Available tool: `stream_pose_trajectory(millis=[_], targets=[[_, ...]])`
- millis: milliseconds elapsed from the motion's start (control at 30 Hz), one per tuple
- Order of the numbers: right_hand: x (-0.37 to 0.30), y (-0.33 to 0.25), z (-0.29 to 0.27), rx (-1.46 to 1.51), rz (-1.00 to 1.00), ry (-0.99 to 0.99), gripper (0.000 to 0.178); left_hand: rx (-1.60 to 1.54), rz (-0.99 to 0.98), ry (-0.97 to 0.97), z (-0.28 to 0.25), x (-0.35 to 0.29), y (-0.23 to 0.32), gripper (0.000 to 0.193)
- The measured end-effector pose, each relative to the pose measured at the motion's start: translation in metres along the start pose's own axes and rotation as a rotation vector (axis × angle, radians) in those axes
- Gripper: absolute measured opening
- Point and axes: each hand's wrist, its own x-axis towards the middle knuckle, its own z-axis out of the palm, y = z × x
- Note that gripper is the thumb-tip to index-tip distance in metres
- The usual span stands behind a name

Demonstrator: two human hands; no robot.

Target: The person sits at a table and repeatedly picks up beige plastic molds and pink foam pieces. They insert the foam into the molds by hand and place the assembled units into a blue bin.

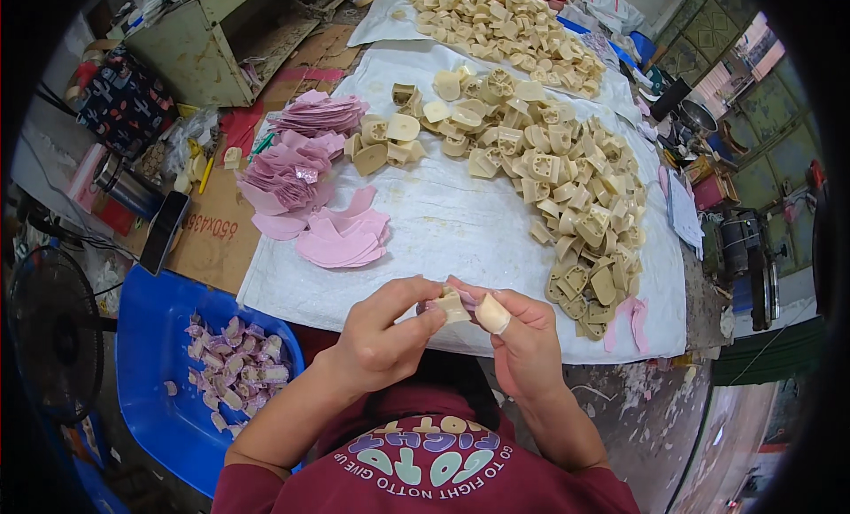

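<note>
Above the near edge of the table, my left hand (379, 335) is closed, pinching a small beige plastic shoe heel (454, 308) between thumb and fingers. Against that heel, my right hand (529, 341) grips a thin pink covering piece (467, 290); its thumb wears a pale finger cover (492, 315). Part of the pink piece is hidden by my fingers. Ahead and to the left lie stacked pink cut pieces (288, 173), with a few looser ones (345, 235) nearer me. A large heap of beige heels (567, 164) spreads over the right half of the white sheet (434, 222).
A blue basin (150, 372) at lower left holds several glittery purple-covered heels (235, 368). More beige heels (505, 27) are piled at the far end. A phone (165, 232), a steel tumbler (124, 188) and a black fan (55, 332) stand left. Pink scraps (630, 324) lie near right.
</note>
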Motion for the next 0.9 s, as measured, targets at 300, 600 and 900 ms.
stream_pose_trajectory(millis=[300,600,900], targets=[[0.008,0.031,0.009,-0.395,-0.254,0.013,0.037,0.092,-0.168,0.029,0.017,-0.003,-0.008,0.028],[0.014,0.03,-0.01,-0.654,-0.581,-0.034,0.031,-0.095,-0.256,0.13,0.022,-0.001,-0.003,0.027],[0.025,0.006,-0.033,-0.45,-0.345,-0.303,0.03,-0.973,-0.787,0.19,0.019,-0.001,-0.004,0.012]])
